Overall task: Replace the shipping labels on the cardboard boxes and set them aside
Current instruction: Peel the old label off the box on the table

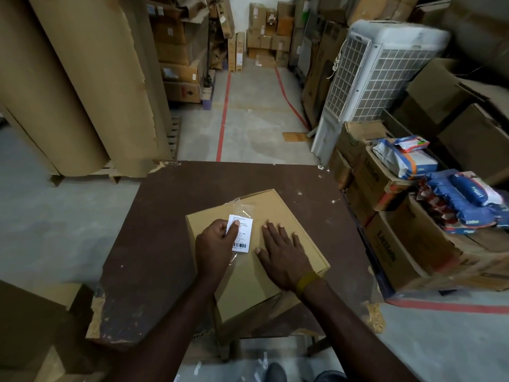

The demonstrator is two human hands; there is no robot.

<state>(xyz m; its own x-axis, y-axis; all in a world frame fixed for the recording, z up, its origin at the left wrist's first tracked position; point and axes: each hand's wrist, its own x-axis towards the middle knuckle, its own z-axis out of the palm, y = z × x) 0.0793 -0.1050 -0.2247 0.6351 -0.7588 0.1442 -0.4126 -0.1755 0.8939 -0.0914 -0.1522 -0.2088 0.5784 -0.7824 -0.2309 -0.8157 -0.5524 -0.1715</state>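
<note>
While both hands sit on the box, entries run as follows.
Left hand: lower centre of the frame, fingers curled, thumb on the face of the shipping label; it pinches the label's left edge.
Right hand: just right of the label, fingers straight and spread, palm flat on the box top, apparently steadying it.
Shipping label: white slip with a barcode at its lower end, lying on the upper-left part of the box top under or against a clear plastic film; whether it is stuck down or partly lifted, I cannot tell.
Cardboard box: closed, flat, set askew on the table, near end overhanging the near edge.
Key relation: the label's long axis runs from the far side toward the person, tilted slightly; it lies directly under the left hand, so the left is the nearer and working hand, while the right sits beside it and apart from the slip.
Judgement: label handling in progress, box not yet set aside.
Table: dark brown top, chipped at its corners.
Room: concrete floor with red tape lines; large brown paper rolls upper left; white air cooler upper right; stacked cartons with blue packets at right.
</note>
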